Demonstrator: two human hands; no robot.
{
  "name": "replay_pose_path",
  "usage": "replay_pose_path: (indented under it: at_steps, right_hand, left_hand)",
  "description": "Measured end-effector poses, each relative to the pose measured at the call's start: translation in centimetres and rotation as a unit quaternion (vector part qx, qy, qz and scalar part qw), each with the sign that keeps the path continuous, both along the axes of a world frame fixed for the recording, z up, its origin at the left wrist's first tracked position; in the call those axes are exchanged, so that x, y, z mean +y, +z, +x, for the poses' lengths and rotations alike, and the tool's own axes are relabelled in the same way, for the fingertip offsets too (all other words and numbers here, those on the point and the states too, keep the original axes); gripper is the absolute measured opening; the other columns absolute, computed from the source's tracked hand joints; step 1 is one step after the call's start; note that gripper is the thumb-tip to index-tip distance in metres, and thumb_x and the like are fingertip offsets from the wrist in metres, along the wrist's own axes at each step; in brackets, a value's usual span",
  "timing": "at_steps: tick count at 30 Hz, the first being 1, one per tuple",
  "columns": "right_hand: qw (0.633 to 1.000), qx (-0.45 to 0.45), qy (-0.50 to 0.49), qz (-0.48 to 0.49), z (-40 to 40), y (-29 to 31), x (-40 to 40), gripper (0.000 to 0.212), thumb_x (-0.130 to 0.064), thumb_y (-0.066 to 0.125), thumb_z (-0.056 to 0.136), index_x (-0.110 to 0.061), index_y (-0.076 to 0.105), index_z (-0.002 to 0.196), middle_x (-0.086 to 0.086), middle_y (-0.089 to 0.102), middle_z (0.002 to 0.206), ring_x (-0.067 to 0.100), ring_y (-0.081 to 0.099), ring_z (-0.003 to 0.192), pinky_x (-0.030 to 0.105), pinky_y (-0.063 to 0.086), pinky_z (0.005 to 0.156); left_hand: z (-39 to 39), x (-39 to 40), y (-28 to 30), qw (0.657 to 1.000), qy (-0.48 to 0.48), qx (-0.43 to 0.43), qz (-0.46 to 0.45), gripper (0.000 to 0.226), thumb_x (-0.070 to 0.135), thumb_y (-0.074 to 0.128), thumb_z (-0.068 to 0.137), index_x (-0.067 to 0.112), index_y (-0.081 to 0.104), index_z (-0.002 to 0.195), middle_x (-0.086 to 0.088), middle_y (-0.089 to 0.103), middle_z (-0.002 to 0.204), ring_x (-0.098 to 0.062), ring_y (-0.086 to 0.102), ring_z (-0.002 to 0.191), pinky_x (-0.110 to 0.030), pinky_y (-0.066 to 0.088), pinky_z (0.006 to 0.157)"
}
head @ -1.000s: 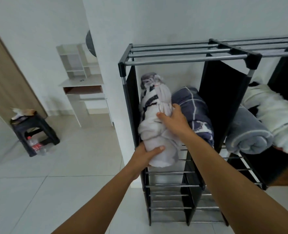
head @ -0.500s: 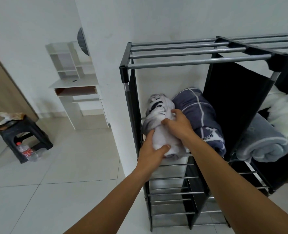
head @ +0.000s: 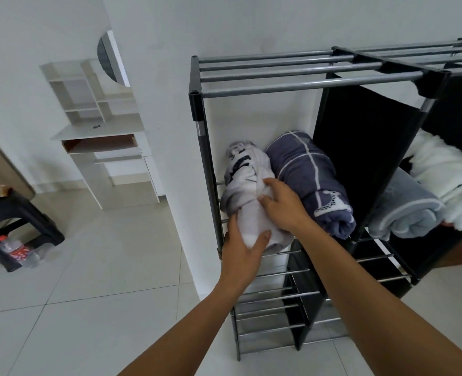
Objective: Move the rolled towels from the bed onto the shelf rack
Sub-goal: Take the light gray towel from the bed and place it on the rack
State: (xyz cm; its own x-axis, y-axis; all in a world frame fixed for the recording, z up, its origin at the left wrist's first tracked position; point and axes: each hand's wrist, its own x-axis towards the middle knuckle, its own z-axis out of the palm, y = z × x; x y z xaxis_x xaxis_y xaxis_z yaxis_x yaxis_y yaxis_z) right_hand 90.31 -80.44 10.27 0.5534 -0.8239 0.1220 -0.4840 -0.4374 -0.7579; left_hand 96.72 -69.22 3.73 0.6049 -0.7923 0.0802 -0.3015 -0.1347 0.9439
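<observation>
Pale floor tiles (head: 94, 267) surround a black shelf rack (head: 308, 82) of metal rods. Left hand (head: 242, 251) and right hand (head: 284, 204) clasp a soft white rolled towel (head: 247, 185) lying on the left shelf, touching a navy towel (head: 311, 180).

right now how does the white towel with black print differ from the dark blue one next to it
The white printed towel is pale with black markings; the dark blue towel is navy with thin white lines. The left hand and right hand are both on the white one; the blue one lies untouched. The blue roll looks thicker. Both lie rolled, side by side in the shelf rack's left compartment.
</observation>
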Motion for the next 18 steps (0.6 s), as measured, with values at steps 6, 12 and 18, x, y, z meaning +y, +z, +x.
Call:
replay_pose_path:
  at_steps: [6, 12, 18]
  right_hand:
    - [1.0, 0.018, 0.002, 0.004, -5.4, 0.1, 2.1, 0.038, -0.007, 0.053, 0.091, -0.009, 0.056, 0.129, 0.009, 0.062, 0.123, 0.026, 0.059, 0.113, 0.022, 0.043, 0.088]
    - [0.995, 0.005, -0.077, 0.066, -15.5, -1.9, 6.9, 0.015, -0.012, 0.057, 0.091, -0.017, 0.064, 0.104, 0.0, 0.071, 0.087, 0.013, 0.069, 0.08, 0.015, 0.05, 0.074]
    - [0.952, 0.027, -0.275, 0.133, -30.8, -6.8, 18.6, 0.015, -0.014, 0.053, 0.092, -0.023, 0.062, 0.1, 0.002, 0.073, 0.089, 0.012, 0.07, 0.08, 0.024, 0.053, 0.075]
  left_hand:
    - [-4.2, 4.1, -4.8, 0.999, -0.005, 0.038, 0.014, 0.071, 0.041, 0.061, 0.087, 0.023, 0.025, 0.146, 0.006, 0.046, 0.13, -0.008, 0.058, 0.082, -0.025, 0.053, 0.08]
    - [-9.3, 3.2, -6.8, 0.978, -0.175, 0.035, 0.107, 0.01, 0.028, 0.064, 0.086, 0.025, 0.056, 0.092, -0.002, 0.061, 0.099, -0.02, 0.06, 0.076, -0.039, 0.052, 0.08]
    - [-21.0, 4.6, -6.5, 0.861, -0.447, -0.038, 0.241, 0.015, 0.029, 0.061, 0.086, 0.024, 0.052, 0.075, 0.004, 0.056, 0.076, -0.012, 0.054, 0.064, -0.03, 0.05, 0.067]
